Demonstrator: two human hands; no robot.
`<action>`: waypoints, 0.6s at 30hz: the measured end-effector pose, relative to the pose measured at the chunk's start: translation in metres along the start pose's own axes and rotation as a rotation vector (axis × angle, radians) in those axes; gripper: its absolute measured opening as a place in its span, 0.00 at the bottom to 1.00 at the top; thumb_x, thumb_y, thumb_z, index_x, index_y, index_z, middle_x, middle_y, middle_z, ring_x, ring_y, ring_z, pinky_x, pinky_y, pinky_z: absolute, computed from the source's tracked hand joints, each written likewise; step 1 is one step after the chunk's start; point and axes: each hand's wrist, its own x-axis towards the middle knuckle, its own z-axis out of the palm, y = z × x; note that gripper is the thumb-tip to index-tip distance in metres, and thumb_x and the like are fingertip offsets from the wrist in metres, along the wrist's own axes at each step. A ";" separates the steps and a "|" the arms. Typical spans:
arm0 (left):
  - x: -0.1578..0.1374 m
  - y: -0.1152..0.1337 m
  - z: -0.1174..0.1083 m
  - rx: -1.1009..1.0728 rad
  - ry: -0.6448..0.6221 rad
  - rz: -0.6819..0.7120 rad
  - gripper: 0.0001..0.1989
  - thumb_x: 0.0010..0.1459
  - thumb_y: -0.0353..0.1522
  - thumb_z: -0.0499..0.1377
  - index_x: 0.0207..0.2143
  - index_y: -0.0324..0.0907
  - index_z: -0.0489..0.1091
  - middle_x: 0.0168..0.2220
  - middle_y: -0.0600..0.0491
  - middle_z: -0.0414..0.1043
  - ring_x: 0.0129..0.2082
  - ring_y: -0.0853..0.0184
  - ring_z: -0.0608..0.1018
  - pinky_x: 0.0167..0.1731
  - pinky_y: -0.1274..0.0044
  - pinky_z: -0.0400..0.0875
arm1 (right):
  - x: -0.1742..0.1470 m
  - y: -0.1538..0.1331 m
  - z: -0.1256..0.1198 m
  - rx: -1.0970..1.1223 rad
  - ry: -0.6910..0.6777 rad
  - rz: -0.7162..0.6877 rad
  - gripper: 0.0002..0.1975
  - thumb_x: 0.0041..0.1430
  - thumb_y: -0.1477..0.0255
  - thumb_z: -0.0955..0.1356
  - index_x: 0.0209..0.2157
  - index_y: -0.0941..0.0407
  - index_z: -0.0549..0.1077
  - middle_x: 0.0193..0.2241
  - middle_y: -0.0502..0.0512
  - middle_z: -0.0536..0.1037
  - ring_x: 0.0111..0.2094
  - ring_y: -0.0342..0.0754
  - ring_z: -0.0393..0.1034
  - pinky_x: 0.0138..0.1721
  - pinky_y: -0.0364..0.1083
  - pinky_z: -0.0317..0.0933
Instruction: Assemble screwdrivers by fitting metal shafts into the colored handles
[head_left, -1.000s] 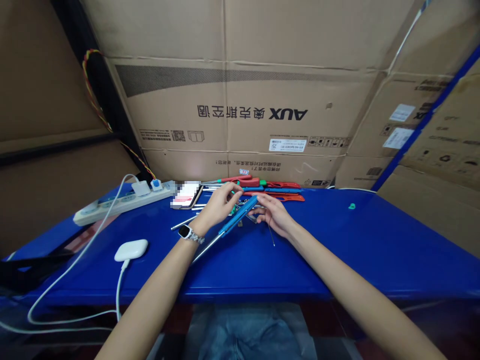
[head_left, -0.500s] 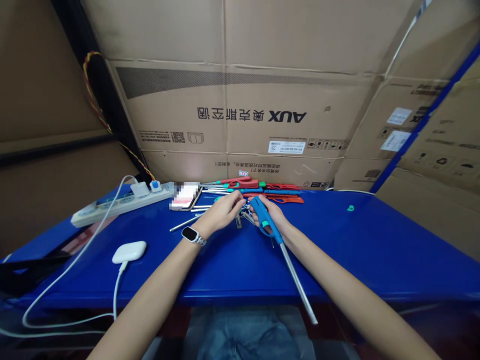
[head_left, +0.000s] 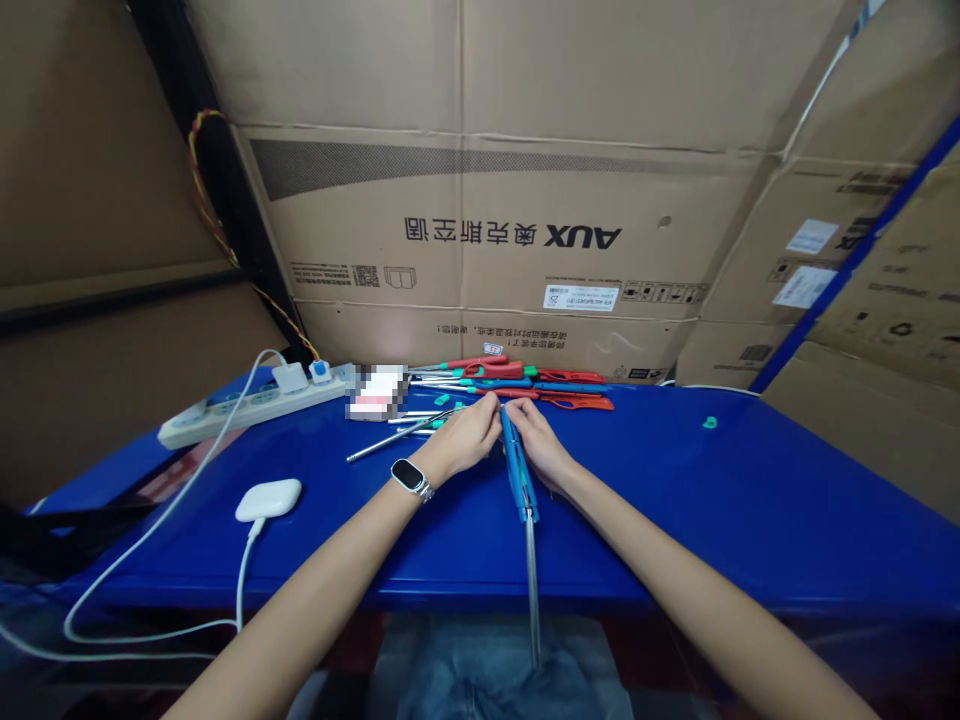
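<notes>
One blue lighter [head_left: 514, 460] stands between the hands, its single metal rod [head_left: 533, 590] pointing toward the wearer. The right hand [head_left: 541, 440] is closed around the body; the left hand [head_left: 469, 435] is pinched beside its upper end, contents hidden. The rod appears fitted; the casing seam seems yet to be closed. Beyond lie at least three loose metal tubes [head_left: 386, 445]; farthest, several red and blue handles [head_left: 501, 370], overlapping too much to count exactly.

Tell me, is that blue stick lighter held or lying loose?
Held: the right hand grips the blue stick lighter at its handle end, metal tube overhanging the table. The left hand's contact is unclear.
</notes>
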 end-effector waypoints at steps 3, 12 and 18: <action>0.003 -0.004 0.004 -0.158 0.054 -0.020 0.07 0.67 0.35 0.44 0.34 0.45 0.55 0.30 0.53 0.68 0.29 0.64 0.72 0.32 0.72 0.64 | 0.005 0.003 -0.001 -0.062 0.015 -0.053 0.21 0.54 0.48 0.66 0.34 0.51 0.63 0.21 0.41 0.66 0.20 0.40 0.60 0.24 0.41 0.60; 0.008 -0.005 0.008 -0.302 0.112 -0.170 0.09 0.64 0.34 0.48 0.29 0.45 0.55 0.26 0.56 0.65 0.27 0.66 0.71 0.31 0.74 0.62 | 0.010 0.003 0.004 -0.026 -0.015 -0.026 0.21 0.54 0.47 0.65 0.36 0.50 0.61 0.17 0.39 0.64 0.15 0.41 0.62 0.17 0.40 0.58; 0.005 -0.011 0.006 -0.389 0.146 -0.049 0.09 0.66 0.38 0.48 0.35 0.43 0.61 0.29 0.57 0.67 0.27 0.69 0.71 0.30 0.77 0.63 | 0.008 0.001 0.004 0.097 -0.002 -0.047 0.25 0.50 0.45 0.67 0.36 0.51 0.60 0.17 0.38 0.66 0.13 0.40 0.63 0.14 0.40 0.58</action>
